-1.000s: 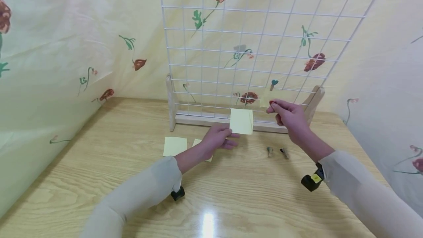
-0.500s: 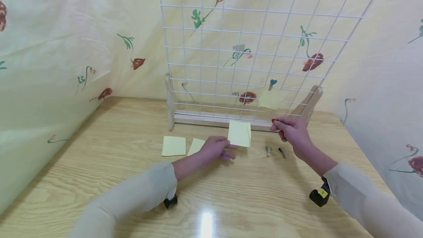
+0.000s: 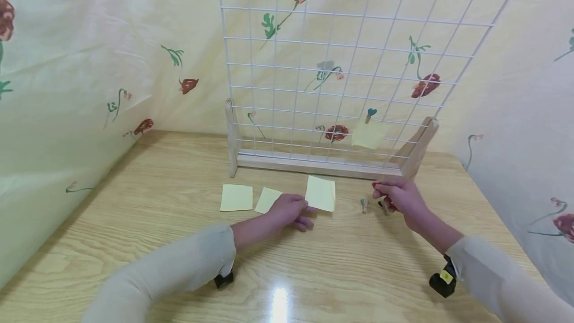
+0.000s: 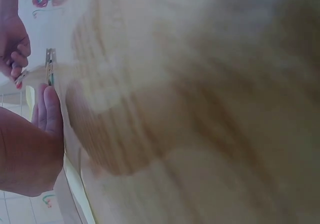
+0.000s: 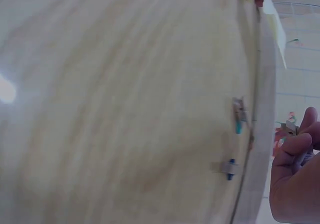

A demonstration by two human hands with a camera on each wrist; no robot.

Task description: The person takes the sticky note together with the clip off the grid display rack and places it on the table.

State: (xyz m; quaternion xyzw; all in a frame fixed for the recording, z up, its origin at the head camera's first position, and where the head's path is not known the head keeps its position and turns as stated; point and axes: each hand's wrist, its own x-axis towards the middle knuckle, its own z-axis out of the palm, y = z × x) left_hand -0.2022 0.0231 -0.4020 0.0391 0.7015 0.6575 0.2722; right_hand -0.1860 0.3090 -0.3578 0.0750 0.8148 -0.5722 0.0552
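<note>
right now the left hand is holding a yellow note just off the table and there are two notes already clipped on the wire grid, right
Not quite. Only one note hangs on the wire grid, under a small heart-topped clip, as the head view shows. The rest is right: the left hand holds a yellow note just off the table.

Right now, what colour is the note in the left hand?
Pale yellow note, clearest in the head view.

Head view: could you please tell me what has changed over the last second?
Both hands came down from the grid toward the table: the left hand lowered its sticky note, the right hand its red clip. Unchanged: the clipped note and two notes on the table.
</note>
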